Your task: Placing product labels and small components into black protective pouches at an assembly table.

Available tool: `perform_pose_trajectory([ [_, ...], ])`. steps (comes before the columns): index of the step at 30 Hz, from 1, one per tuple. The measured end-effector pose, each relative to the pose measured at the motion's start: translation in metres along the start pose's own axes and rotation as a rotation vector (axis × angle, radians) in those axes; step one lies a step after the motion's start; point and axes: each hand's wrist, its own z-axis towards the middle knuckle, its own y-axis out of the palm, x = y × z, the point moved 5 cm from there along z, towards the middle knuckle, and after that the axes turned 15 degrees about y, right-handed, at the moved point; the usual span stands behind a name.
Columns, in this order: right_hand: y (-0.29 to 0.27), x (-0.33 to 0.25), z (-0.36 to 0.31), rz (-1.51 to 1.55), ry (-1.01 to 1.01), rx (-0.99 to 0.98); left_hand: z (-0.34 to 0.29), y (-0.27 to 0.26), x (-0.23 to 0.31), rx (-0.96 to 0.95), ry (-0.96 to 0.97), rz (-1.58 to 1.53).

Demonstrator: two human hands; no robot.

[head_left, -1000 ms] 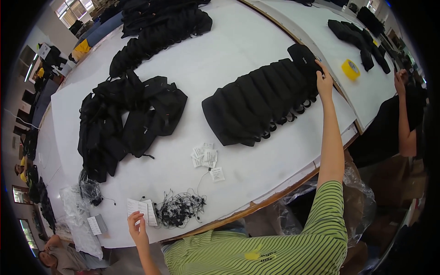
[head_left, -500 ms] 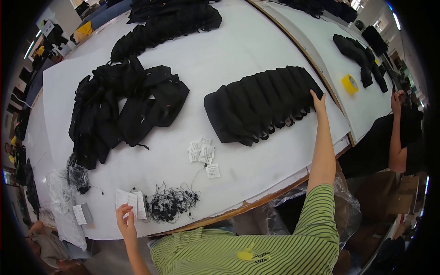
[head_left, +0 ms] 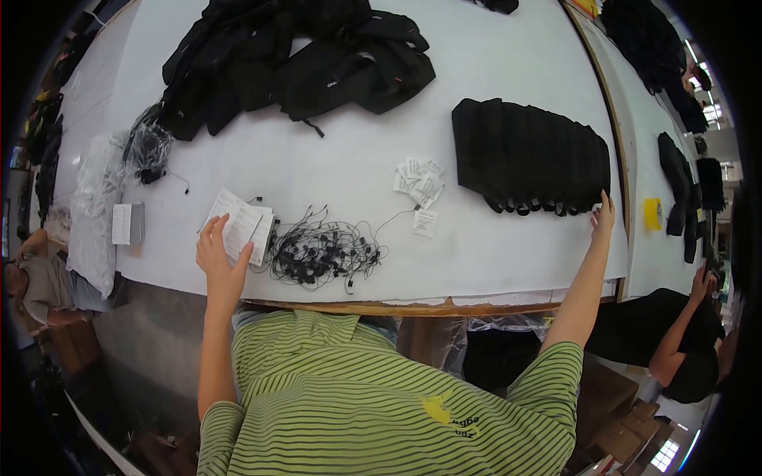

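My left hand [head_left: 222, 252] is at the lower left edge of a small stack of white printed cards [head_left: 240, 228], thumb and fingers apart, gripping nothing. Whether its fingertips touch the cards, I cannot tell. Beside the cards lies a tangled heap of black tag strings [head_left: 321, 252] with small black ends. At the right, my right hand [head_left: 604, 213] reaches the near right corner of a row of overlapping black fabric bags [head_left: 536, 155], its fingers stretched out against the edge. Loops show along the row's near side. Small white labels [head_left: 419, 181] lie left of the row, with a single label [head_left: 425, 223] just below.
A pile of black bags [head_left: 341, 71] covers the far left of the white table [head_left: 365, 151]. Clear plastic bags [head_left: 99, 206] and a small white box [head_left: 127, 224] lie at the left. Yellow tape [head_left: 652, 214] is on the adjoining table; a co-worker's arm [head_left: 681, 333] is beyond.
The view has swung, shifting the table's contents. My left hand has come up to the cards with fingers spread. My right hand is now at the row's near corner, and the row looks more compact.
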Motion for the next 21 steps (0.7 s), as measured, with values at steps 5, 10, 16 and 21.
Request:
perform_pose_trajectory([
  [5,0.032,-0.026,-0.142,0.143,-0.546,0.238,-0.017,0.006,-0.034,0.092,-0.124,0.178],
  [10,0.156,0.014,-0.434,-0.436,-0.913,-0.712,-0.014,0.001,-0.045,0.007,-0.184,0.168],
  [16,0.202,0.038,-0.478,-0.699,-1.019,-0.796,-0.009,-0.013,-0.04,0.125,-0.137,0.195],
  [21,0.212,0.042,-0.47,-0.981,-1.191,-0.848,-0.013,-0.002,-0.046,0.112,-0.059,0.178],
])
